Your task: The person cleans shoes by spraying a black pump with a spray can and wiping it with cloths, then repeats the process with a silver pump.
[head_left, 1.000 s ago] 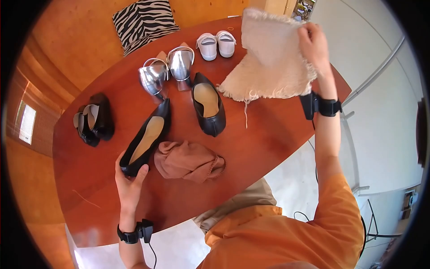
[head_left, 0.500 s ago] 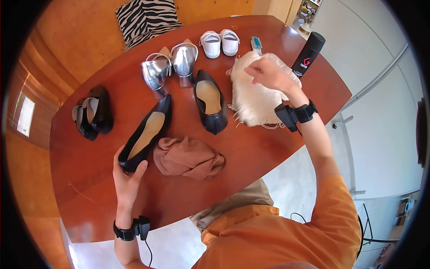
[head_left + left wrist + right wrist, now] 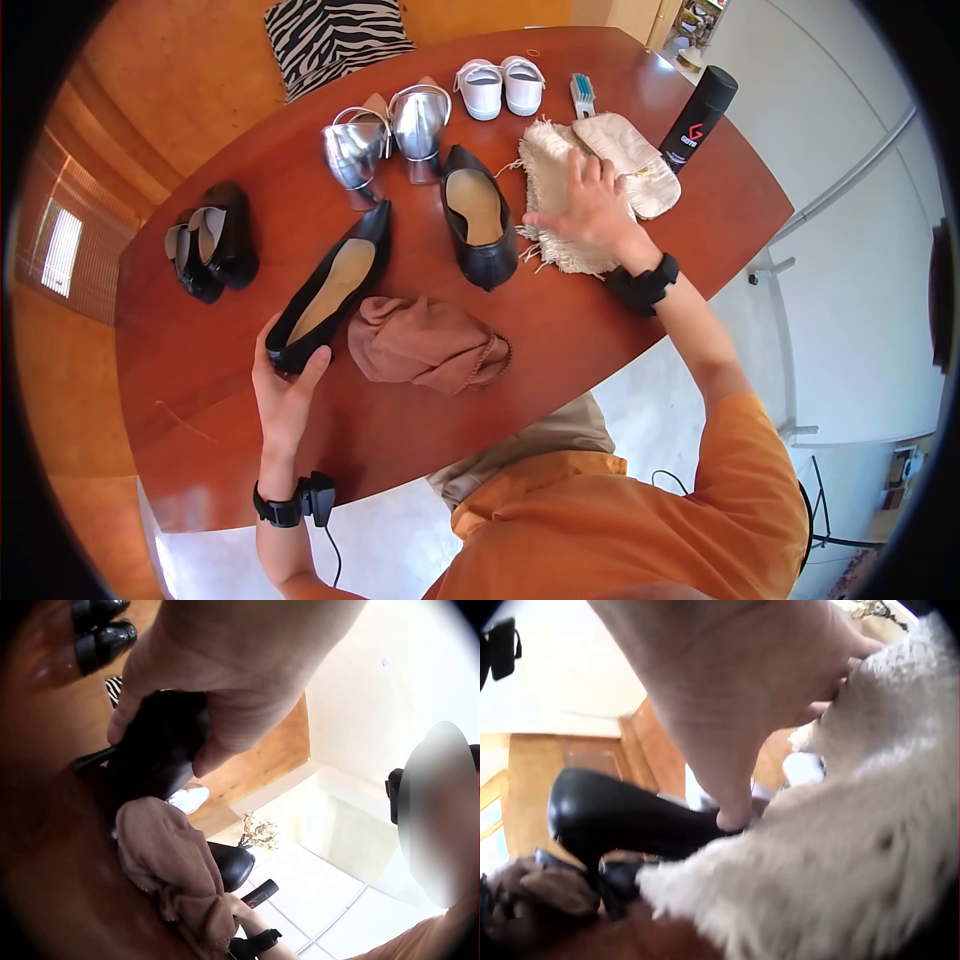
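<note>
My left hand (image 3: 283, 405) grips the heel end of a black pointed-toe shoe (image 3: 375, 236), thumb on one side and fingers on the other. In the left wrist view the same shoe (image 3: 161, 742) appears dark between thumb and fingers. My right hand (image 3: 597, 210), fingers spread, is over a cream fringed cloth (image 3: 545, 150) lying on the table. The right wrist view has the fingertips right at the fuzzy cloth (image 3: 840, 847). The matching black shoe (image 3: 488, 264) stands just left of that cloth. A crumpled brown cloth (image 3: 430, 345) lies between the hands, nearer the body.
Behind the cream cloth are a cream mitt-like pad (image 3: 650, 190), a brush (image 3: 583, 97) and a black spray can (image 3: 700, 120). Silver heels (image 3: 420, 130) and white shoes (image 3: 481, 92) stand at the back of the table (image 3: 250, 430); glossy black shoes (image 3: 234, 240) stand left.
The cream cloth, earlier held up by my right hand, now lies on the table, released. That hand has come down and left, fingers spreading. The left hand keeps hold of the shoe.
</note>
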### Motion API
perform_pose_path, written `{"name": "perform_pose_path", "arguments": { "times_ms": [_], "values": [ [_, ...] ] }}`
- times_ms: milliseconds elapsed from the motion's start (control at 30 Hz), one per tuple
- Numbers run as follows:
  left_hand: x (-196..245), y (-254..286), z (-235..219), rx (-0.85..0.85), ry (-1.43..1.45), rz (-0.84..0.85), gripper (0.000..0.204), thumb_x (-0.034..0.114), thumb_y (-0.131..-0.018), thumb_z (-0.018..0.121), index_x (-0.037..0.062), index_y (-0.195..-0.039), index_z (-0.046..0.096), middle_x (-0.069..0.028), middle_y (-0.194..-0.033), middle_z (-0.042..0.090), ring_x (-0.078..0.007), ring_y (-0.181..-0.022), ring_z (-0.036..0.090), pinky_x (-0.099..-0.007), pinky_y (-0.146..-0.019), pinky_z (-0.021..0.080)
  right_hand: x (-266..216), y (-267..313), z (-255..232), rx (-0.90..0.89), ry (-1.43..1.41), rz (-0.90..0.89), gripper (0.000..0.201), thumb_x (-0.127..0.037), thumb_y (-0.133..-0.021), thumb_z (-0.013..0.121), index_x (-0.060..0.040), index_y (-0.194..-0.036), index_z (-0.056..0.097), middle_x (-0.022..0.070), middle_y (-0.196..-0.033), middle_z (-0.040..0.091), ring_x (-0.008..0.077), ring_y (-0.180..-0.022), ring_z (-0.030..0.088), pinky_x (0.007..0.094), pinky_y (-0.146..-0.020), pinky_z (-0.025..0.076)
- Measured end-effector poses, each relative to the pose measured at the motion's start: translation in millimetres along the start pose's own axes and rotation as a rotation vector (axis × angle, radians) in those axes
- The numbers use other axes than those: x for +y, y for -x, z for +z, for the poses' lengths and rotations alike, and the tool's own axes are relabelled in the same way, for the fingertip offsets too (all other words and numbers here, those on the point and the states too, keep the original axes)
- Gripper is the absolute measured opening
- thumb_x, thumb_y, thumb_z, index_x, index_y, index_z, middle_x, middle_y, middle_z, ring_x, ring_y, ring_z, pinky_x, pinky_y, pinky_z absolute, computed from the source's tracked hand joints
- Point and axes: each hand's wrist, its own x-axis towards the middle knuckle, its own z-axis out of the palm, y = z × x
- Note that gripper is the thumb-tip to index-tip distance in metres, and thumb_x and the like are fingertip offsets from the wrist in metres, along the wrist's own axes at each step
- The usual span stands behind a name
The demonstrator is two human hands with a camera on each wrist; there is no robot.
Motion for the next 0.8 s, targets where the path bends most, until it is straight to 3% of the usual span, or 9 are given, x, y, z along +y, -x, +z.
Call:
{"name": "perform_pose_path", "arguments": {
  "times_ms": [67,133,200,267,467,600,667,733,800],
  "values": [
    [4,-1,1,0.024,0.049,-0.005,0.049,0.002,-0.079,0.069,-0.0042,-0.121,0.045,-0.0083,-0.108,0.057,-0.0135,-0.098,0.054,-0.0269,-0.086,0.046,-8,0,0,0.117,0.068,-0.068,0.096,-0.063,-0.072,0.061,0.0081,-0.13,0.03,0.0275,-0.126,0.041,0.0427,-0.123,0.033,0.0512,-0.099,0.032],
    [-7,-5,-7,0.058,-0.001,-0.015,0.045,0.006,-0.081,0.068,-0.0044,-0.119,0.047,-0.0088,-0.105,0.059,-0.0146,-0.095,0.057,-0.0265,-0.083,0.048,-14,-4,-14,-0.263,-0.058,0.011,0.096,-0.062,-0.073,0.061,0.0083,-0.13,0.029,0.0287,-0.127,0.04,0.0438,-0.121,0.035,0.0511,-0.099,0.032],
    [0,-6,-11,0.096,-0.042,-0.027,0.041,0.009,-0.082,0.067,-0.0047,-0.117,0.05,-0.0092,-0.103,0.06,-0.0157,-0.093,0.059,-0.0261,-0.08,0.05,-12,-8,-14,-0.265,-0.053,0.01,0.088,-0.05,-0.075,0.065,0.0072,-0.131,0.028,0.0287,-0.126,0.041,0.0436,-0.119,0.038,0.0509,-0.097,0.036],
    [16,-5,-18,0.057,0.365,-0.319,0.036,0.018,-0.085,0.063,-0.0032,-0.113,0.053,-0.0113,-0.099,0.062,-0.0205,-0.086,0.063,-0.0257,-0.068,0.055,-4,-15,-14,-0.329,-0.107,0.043,0.082,-0.034,-0.076,0.067,-0.0006,-0.137,0.025,0.028,-0.13,0.037,0.046,-0.119,0.038,0.0525,-0.095,0.038],
    [13,-8,-31,0.026,0.841,-0.426,0.043,0.035,-0.091,0.05,-0.0009,-0.115,0.05,-0.0119,-0.099,0.063,-0.0287,-0.081,0.064,-0.0295,-0.065,0.058,45,-42,3,0.015,-0.342,-0.008,0.064,-0.004,-0.074,0.057,-0.0032,-0.135,0.036,0.0217,-0.116,0.055,0.0323,-0.111,0.052,0.0384,-0.092,0.044],
    [25,-5,-18,0.072,1.0,-0.458,0.043,0.035,-0.091,0.049,-0.0016,-0.113,0.05,-0.0149,-0.096,0.062,-0.0289,-0.082,0.064,-0.03,-0.064,0.058,-23,13,-119,0.457,-0.807,-0.48,0.062,0.01,-0.071,0.046,-0.0026,-0.132,0.042,0.0183,-0.127,0.05,0.031,-0.118,0.048,0.0356,-0.1,0.038],
    [-3,-8,-30,-0.076,1.022,-0.48,0.043,0.035,-0.091,0.049,-0.0022,-0.113,0.05,-0.0161,-0.098,0.062,-0.0291,-0.086,0.063,-0.0306,-0.065,0.058,-70,55,-147,0.405,-0.72,-0.605,0.066,0.011,-0.069,0.047,-0.0042,-0.133,0.043,0.016,-0.128,0.049,0.0307,-0.115,0.049,0.036,-0.095,0.042],
    [-12,-10,-32,-0.294,1.228,-0.393,0.047,0.038,-0.092,0.048,-0.001,-0.117,0.048,-0.015,-0.107,0.06,-0.0278,-0.095,0.061,-0.0338,-0.075,0.057,-120,86,-146,0.513,-0.31,-0.886,0.066,-0.003,-0.065,0.057,-0.0237,-0.127,0.05,0.0093,-0.118,0.052,0.0287,-0.085,0.052,0.0329,-0.072,0.051],
    [14,16,-5,-0.01,1.128,-0.204,0.055,0.044,-0.092,0.044,0.0031,-0.129,0.04,-0.0121,-0.121,0.055,-0.0243,-0.111,0.055,-0.0374,-0.086,0.054,-161,102,-114,0.544,-0.276,-1.077,0.055,-0.011,-0.069,0.059,-0.0255,-0.122,0.053,0.0092,-0.125,0.044,0.0256,-0.087,0.047,0.0282,-0.055,0.053]
  ]
}}
